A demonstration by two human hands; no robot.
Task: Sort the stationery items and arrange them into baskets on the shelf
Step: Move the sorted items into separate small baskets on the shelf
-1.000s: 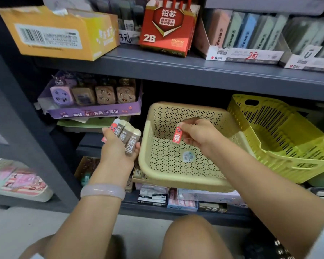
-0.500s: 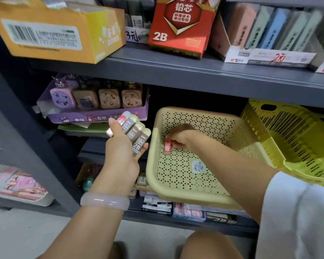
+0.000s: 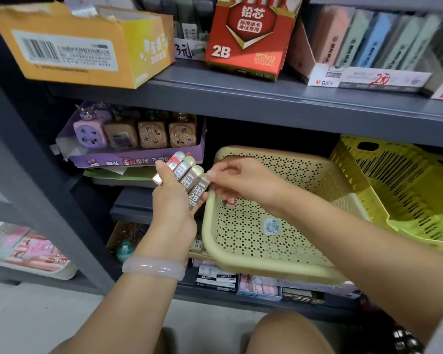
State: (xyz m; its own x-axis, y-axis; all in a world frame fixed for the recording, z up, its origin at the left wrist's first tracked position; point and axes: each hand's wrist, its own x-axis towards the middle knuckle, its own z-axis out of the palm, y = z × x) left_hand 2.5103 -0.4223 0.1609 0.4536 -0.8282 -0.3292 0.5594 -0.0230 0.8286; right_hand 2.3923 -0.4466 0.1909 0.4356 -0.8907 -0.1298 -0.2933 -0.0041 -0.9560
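Note:
My left hand [image 3: 174, 213] holds a fan of small lead refill cases [image 3: 188, 178], one red and white, the others grey and marked 2B. They sit just left of the beige perforated basket [image 3: 243, 263] on the lower shelf. My right hand [image 3: 242, 182] reaches over the basket's left rim, and its fingertips pinch the rightmost grey case of the fan. One red and white lead case [image 3: 230, 201] lies on the basket floor under that hand, partly hidden by my fingers.
A yellow-green slatted basket [image 3: 407, 192] stands right of the beige one. A purple box of sharpeners [image 3: 136, 149] sits to the left. The shelf above carries a yellow carton [image 3: 87, 44], a red 2B box [image 3: 248, 39] and pastel packs [image 3: 368, 42]. Eraser boxes [image 3: 215, 278] lie below.
My right hand let go of the red case, which now lies in the beige basket. The hand then moved left to the fan of cases in my left hand.

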